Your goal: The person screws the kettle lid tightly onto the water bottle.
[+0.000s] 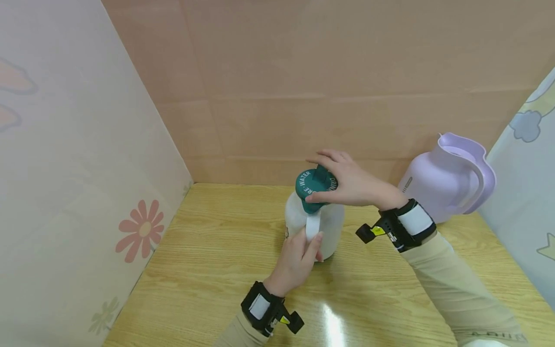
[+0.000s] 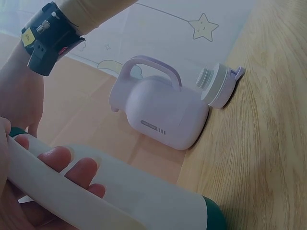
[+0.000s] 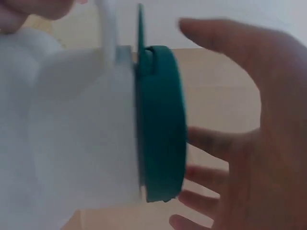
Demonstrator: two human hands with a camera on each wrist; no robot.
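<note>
From the head view, a white jug (image 1: 318,226) stands upright near the middle of the wooden table (image 1: 208,250), with a teal lid (image 1: 313,188) on top. The left hand (image 1: 296,260) has its fingers wrapped around the jug's white handle (image 1: 312,225). The right hand (image 1: 351,180) sits over the lid, thumb at the near rim and fingers curved around the far side. A lilac pitcher (image 1: 446,178) stands well apart at the back right.

In the left wrist view, fingers (image 2: 72,165) curl through the handle, and the lilac pitcher (image 2: 160,110) lies against the wall with its grey-white cap (image 2: 218,84) just beside it.

In the right wrist view, blurred, the right hand (image 3: 249,143) cups the teal lid (image 3: 160,122), fingers spread around its edge.
</note>
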